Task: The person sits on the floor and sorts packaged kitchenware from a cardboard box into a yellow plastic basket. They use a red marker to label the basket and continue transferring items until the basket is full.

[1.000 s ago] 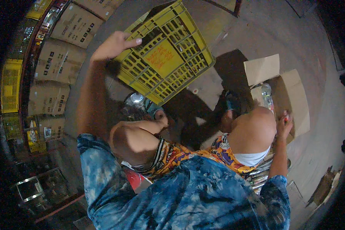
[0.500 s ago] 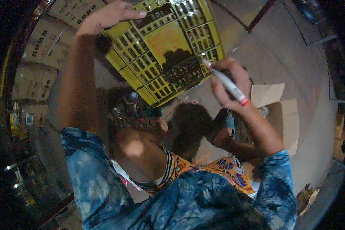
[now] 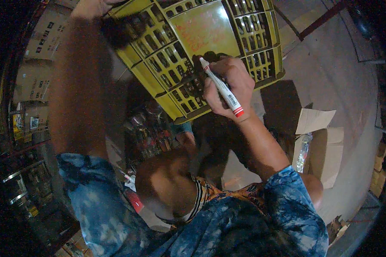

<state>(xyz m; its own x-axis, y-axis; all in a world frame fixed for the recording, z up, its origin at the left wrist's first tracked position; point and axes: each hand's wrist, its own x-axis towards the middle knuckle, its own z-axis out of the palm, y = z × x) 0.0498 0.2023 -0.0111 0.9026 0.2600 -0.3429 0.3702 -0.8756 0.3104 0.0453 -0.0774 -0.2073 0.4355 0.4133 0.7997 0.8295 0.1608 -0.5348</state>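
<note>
A yellow plastic crate (image 3: pixel 221 25) with slotted sides is tilted up before me. Its smooth middle panel carries red handwriting. My left hand (image 3: pixel 92 7) grips the crate's upper left edge; most of its fingers lie outside the picture. In my right hand (image 3: pixel 235 81) is a white marker (image 3: pixel 222 91) with red bands, held like a pen between thumb and fingers. Its uncapped tip points at the lower edge of the panel, below the writing. Whether the tip touches the plastic I cannot tell, since a dark shadow falls there.
An open cardboard box (image 3: pixel 330 147) with a clear plastic-wrapped thing (image 3: pixel 303 152) stands on the floor at the right. Stacked cartons (image 3: pixel 34 83) line the left side. Clear bottle-like items (image 3: pixel 143 130) sit in shadow beside my bare knee (image 3: pixel 165 177). A dark metal frame (image 3: pixel 319 23) crosses the far right.
My right hand has brought the marker left, from the crate's right side to beneath the written panel. In view, the crate appears larger and further right; my left hand has slipped toward the upper edge.
</note>
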